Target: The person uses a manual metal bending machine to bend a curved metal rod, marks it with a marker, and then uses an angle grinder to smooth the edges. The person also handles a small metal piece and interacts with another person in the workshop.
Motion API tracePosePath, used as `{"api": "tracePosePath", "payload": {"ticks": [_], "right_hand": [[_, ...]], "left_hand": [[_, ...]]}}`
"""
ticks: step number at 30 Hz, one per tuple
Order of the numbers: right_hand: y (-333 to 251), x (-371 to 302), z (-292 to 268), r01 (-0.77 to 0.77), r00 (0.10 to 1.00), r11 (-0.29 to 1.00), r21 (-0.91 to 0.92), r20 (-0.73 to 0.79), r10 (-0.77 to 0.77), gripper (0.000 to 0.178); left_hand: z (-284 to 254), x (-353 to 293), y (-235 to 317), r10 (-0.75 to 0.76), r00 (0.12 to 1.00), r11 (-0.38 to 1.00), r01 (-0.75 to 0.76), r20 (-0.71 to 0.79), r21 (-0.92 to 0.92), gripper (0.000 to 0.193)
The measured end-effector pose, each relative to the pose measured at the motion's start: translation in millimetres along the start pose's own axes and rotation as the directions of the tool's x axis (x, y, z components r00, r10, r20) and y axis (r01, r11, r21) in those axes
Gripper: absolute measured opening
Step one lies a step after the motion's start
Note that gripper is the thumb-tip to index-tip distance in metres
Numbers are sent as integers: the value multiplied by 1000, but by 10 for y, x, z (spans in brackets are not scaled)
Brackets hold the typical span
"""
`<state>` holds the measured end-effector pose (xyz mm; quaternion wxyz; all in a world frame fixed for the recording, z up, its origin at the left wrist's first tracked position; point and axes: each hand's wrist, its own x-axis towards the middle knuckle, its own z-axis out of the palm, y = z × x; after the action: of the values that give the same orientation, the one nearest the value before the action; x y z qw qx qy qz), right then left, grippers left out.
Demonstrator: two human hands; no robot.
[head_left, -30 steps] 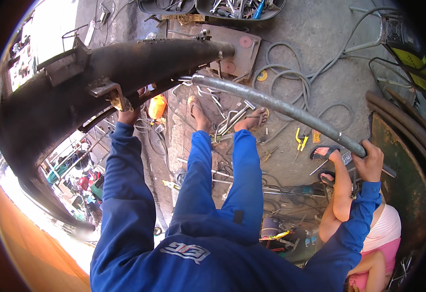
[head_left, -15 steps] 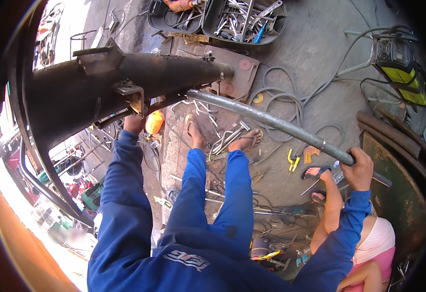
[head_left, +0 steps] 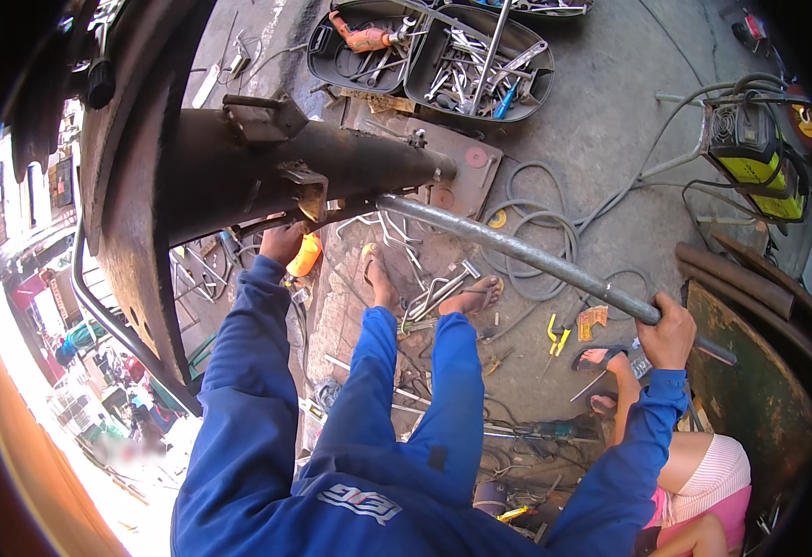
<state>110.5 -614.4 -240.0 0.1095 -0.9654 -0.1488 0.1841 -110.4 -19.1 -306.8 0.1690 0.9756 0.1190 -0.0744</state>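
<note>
My right hand [head_left: 668,336] is wrapped round a long grey metal pipe [head_left: 526,249] near its right end. The pipe slants up to the left, where its far end meets the underside of a thick dark steel column [head_left: 350,153]. A rusty angle bracket [head_left: 308,190] juts from the column. Just below that bracket, my left hand [head_left: 282,243] is closed at the column's lower edge; what it grips is hidden there. An orange rounded object [head_left: 305,255] shows beside the left hand.
Open tool cases [head_left: 480,70] full of wrenches lie at the back. A yellow-and-black welding machine [head_left: 754,153] stands at right, its cable [head_left: 564,223] coiled on the floor. Loose tools and rods lie round my feet. A person [head_left: 703,473] sits close at lower right, beside a rusty plate [head_left: 740,362].
The view has shifted left, so the column and tool cases appear farther right and more of the big steel plate shows. My hands keep their places on pipe and column.
</note>
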Motion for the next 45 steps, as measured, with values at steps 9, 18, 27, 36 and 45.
{"api": "tracePosePath", "payload": {"ticks": [9,18,27,36,45], "right_hand": [[-85,6,-48,-37,998,996,-76,46,40,18],[-198,51,-201,-147,942,968,-204,271,200,38],[-249,95,-230,-212,903,940,-269,314,294,55],[-238,29,3,-345,890,865,-364,166,424,44],[-311,144,-80,-193,857,889,-416,369,360,48]], "left_hand": [[22,70,115,-292,956,892,272,-1,-360,28],[135,36,-385,-377,919,612,339,114,-715,38],[179,-423,-900,-660,659,128,572,362,-810,36],[338,11,-581,-428,600,-200,666,676,-719,31],[173,-601,-57,-570,488,-447,490,661,-748,31]]}}
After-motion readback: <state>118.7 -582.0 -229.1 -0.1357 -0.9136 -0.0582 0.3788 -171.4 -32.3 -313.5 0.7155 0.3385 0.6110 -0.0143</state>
